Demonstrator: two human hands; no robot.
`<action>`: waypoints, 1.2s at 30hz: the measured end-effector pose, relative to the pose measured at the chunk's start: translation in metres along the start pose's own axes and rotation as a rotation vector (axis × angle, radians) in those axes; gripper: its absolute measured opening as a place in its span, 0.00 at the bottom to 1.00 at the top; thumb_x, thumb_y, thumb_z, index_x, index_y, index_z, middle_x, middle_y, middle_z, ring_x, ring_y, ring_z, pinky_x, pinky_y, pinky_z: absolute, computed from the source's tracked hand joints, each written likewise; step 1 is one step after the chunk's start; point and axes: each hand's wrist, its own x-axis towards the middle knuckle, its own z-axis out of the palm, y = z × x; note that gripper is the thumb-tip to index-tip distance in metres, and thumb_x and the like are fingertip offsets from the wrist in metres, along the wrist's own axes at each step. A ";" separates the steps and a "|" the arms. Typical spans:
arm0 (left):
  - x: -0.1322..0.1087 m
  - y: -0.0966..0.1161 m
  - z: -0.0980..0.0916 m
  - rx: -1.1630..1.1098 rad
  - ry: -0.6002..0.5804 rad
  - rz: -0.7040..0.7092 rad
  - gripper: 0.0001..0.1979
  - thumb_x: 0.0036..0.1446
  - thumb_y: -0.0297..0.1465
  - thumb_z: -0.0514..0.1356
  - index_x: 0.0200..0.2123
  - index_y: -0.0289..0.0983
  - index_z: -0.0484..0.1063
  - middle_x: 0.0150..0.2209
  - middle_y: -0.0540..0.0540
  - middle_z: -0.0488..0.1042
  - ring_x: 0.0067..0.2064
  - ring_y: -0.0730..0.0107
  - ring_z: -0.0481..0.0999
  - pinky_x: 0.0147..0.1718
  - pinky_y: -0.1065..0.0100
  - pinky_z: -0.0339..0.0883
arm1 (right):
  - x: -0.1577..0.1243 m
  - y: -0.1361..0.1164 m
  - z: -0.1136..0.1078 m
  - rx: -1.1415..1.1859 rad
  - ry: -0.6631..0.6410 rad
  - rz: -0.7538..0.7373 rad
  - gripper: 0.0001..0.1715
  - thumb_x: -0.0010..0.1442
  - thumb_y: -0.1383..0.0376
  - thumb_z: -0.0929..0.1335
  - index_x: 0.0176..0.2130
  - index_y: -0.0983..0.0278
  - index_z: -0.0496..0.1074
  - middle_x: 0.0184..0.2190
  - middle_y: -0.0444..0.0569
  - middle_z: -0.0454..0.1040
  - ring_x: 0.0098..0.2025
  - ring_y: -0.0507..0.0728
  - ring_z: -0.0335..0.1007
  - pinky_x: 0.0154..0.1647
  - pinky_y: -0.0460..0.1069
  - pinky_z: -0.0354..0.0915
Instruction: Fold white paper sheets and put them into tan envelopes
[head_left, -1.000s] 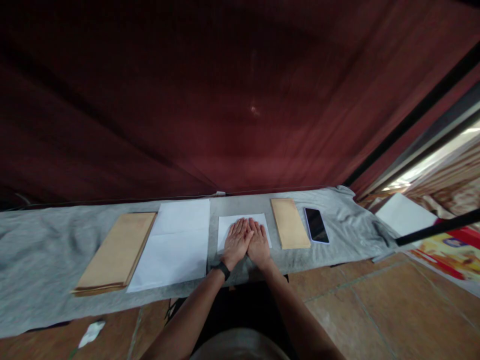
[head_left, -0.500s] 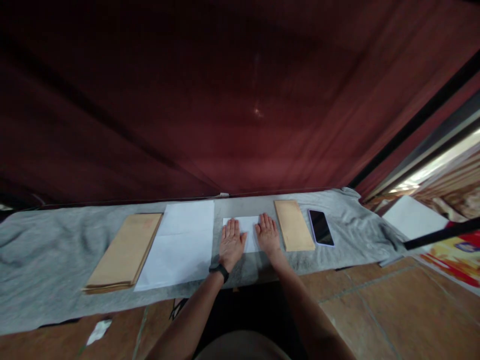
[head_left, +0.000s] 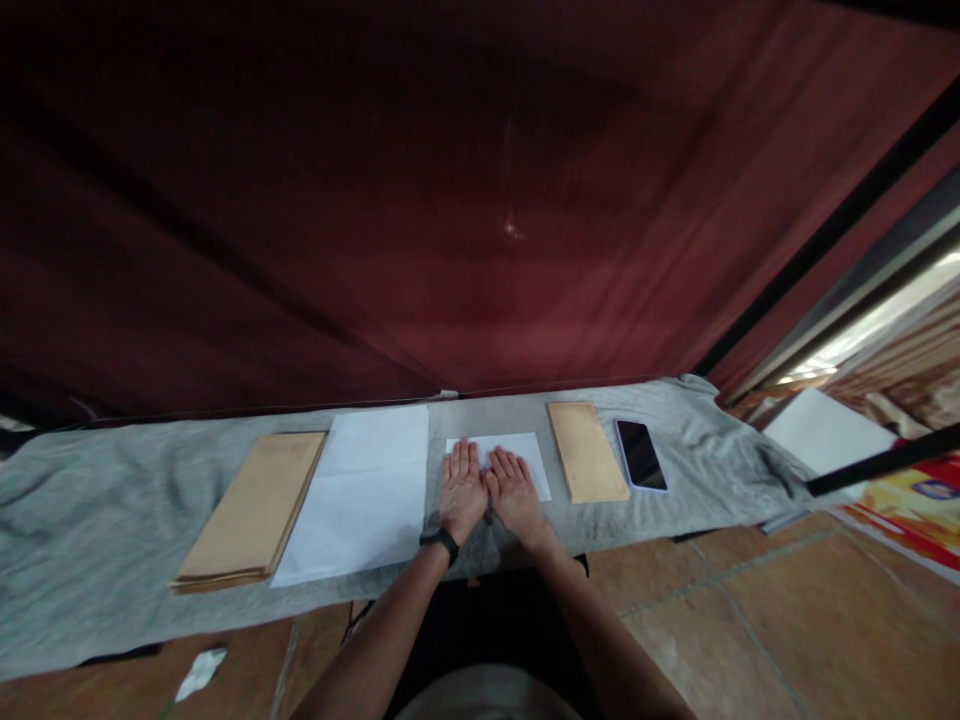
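Note:
A small piece of white paper [head_left: 534,462], apparently folded, lies on the grey cloth in front of me. My left hand [head_left: 463,488] rests flat on its left part, fingers stretched forward, a dark band around the wrist. Pressed flat beside it, my right hand [head_left: 514,492] covers the paper's middle, its thumb close to the left thumb. Neither hand grips anything. To the left lie larger white sheets [head_left: 364,490]. A brown envelope stack [head_left: 587,452] sits to the right of the paper.
A thicker stack of brown envelopes [head_left: 251,510] lies at the left. On the right is a phone [head_left: 641,455] with a pale purple edge. Grey cloth [head_left: 90,540] covers the narrow table, which backs onto a dark red curtain [head_left: 450,220]. A white scrap [head_left: 201,672] is on the tiled floor.
My right hand has slid left across the paper, from its right edge to beside my left hand, uncovering the paper's right end. My left hand has stayed nearly in place.

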 end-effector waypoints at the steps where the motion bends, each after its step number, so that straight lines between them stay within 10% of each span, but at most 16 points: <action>1: 0.000 0.000 0.000 0.003 0.000 0.000 0.30 0.67 0.32 0.45 0.70 0.28 0.52 0.72 0.35 0.50 0.74 0.56 0.44 0.70 0.51 0.41 | -0.002 0.000 -0.001 0.001 -0.010 0.003 0.27 0.73 0.61 0.57 0.67 0.64 0.63 0.68 0.55 0.62 0.70 0.61 0.55 0.69 0.61 0.52; 22: 0.014 0.043 0.008 -0.044 0.010 0.172 0.29 0.71 0.37 0.40 0.70 0.29 0.54 0.72 0.38 0.53 0.73 0.59 0.49 0.71 0.53 0.43 | -0.004 0.035 -0.012 -0.133 0.050 0.149 0.30 0.71 0.64 0.58 0.68 0.73 0.59 0.69 0.64 0.56 0.71 0.65 0.53 0.69 0.60 0.52; 36: 0.011 -0.002 0.004 0.060 0.059 -0.034 0.31 0.71 0.39 0.43 0.69 0.25 0.54 0.71 0.33 0.53 0.73 0.56 0.48 0.70 0.54 0.43 | -0.004 0.035 -0.006 -0.122 0.103 0.168 0.31 0.72 0.60 0.58 0.68 0.72 0.59 0.68 0.64 0.59 0.69 0.66 0.57 0.68 0.61 0.52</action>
